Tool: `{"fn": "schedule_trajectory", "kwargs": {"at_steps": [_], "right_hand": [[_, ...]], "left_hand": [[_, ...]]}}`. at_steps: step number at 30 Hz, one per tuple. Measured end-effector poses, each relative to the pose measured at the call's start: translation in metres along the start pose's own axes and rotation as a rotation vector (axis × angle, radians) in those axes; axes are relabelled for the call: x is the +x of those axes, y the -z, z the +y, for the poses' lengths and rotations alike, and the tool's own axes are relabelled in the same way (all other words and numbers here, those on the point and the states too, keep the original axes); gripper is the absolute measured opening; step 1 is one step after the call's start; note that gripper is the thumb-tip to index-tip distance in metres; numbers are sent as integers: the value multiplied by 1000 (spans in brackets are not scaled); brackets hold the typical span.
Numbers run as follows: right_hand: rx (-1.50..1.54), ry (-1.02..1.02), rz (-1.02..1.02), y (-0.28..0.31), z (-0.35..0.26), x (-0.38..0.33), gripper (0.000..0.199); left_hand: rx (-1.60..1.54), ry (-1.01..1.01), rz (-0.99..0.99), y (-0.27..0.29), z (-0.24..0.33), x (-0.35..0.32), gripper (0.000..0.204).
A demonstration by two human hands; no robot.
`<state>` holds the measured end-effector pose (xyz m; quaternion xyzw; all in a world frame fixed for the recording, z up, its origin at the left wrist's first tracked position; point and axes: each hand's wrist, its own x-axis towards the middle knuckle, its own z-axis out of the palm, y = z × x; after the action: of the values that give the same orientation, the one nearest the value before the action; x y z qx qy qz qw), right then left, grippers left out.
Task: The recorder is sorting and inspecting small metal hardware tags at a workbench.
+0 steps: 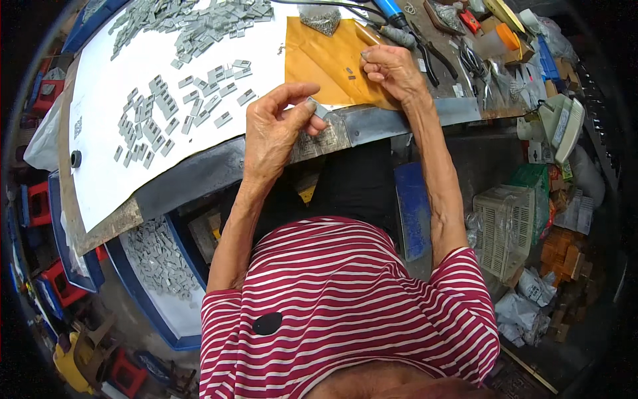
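Observation:
My left hand [276, 123] is over the bench's front edge, thumb and fingers pinching a small grey rectangular block [319, 108]. To its right my right hand [393, 72] is raised above an orange-yellow sheet [312, 63]; thumb and forefinger are pressed together, and whatever is between them is too small to name. A few tiny dark pieces [351, 73] lie on the sheet between my hands. Many similar grey blocks [211, 90] are spread over white paper [219, 139] on the left, with a dense heap [199, 26] of them farther back.
A clear bag of small parts [320, 20] rests at the sheet's far edge. Black-handled pliers [435, 60] and other tools crowd the bench's right. Below the bench at left is a blue-rimmed bin of grey blocks [159, 259]; crates [504, 223] and bags stand at lower right.

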<state>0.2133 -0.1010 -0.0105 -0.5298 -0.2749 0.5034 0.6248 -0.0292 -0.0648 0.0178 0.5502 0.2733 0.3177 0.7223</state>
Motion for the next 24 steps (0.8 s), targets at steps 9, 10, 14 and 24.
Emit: {"fn": "schedule_trajectory", "kwargs": {"at_steps": [9,10,14,24], "right_hand": [[41,7,-120,-10,-6,-18,6],[39,10,-125,-13,-7,-20,6],[-7,66,-99,-19,-8,-24,9],[156,56,-231,-16,0,-23,11]], "left_hand": [[-17,-73,16,10,9,-16,20],[-23,-82,30,11,9,-17,19],[16,-101,57,12,12,-20,19],[30,-37,56,7,15,-9,18]]}}
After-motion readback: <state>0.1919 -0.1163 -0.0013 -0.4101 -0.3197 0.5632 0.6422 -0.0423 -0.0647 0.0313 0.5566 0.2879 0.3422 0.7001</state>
